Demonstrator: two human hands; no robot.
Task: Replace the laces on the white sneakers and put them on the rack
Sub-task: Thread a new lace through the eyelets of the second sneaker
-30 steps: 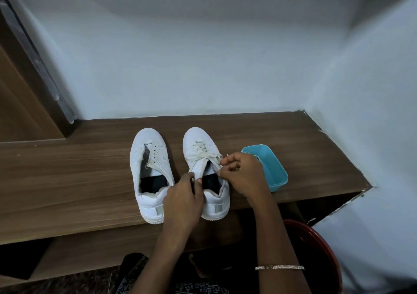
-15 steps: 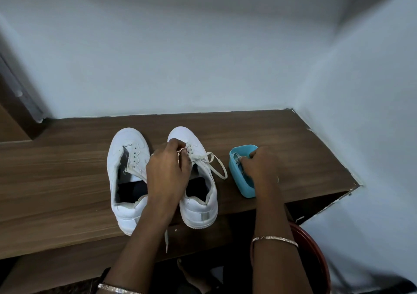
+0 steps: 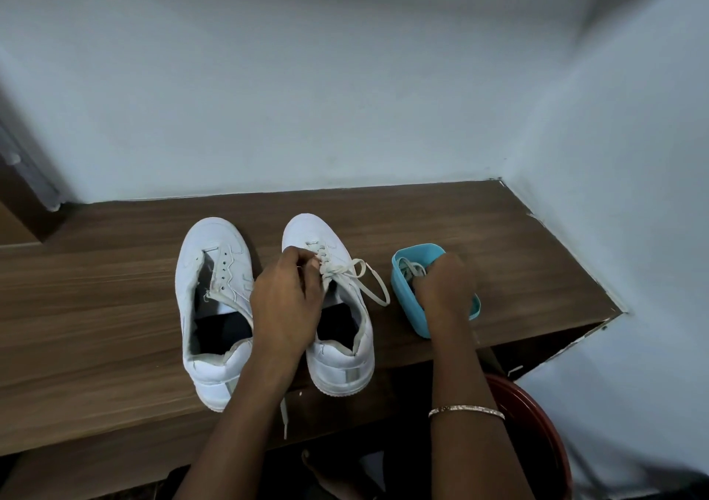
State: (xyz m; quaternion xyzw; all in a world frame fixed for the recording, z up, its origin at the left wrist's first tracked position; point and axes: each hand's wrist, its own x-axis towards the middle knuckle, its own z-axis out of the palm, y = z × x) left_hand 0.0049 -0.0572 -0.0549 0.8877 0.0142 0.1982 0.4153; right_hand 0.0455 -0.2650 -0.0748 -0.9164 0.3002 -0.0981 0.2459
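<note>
Left of the blue tub [image 3: 408, 307], on the bench [image 3: 115, 307]: laced sneaker [image 3: 345, 350], its lace [image 3: 370, 282] pinched by left hand [image 3: 286, 304] fingers; unlaced sneaker [image 3: 215, 365] farther left. Inside the tub: spare lace [image 3: 412, 269], gripped by curled right hand [image 3: 447, 288] fingers. Laces judged soft, limp; best taken near a tip.

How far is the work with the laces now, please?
Done: the bare sneaker has empty eyelets, its lace out. In hand: the left hand pinches the tied lace on the laced sneaker; the right hand reaches into the blue tub, where a loose lace lies. Left: lacing the bare sneaker, then racking both.
</note>
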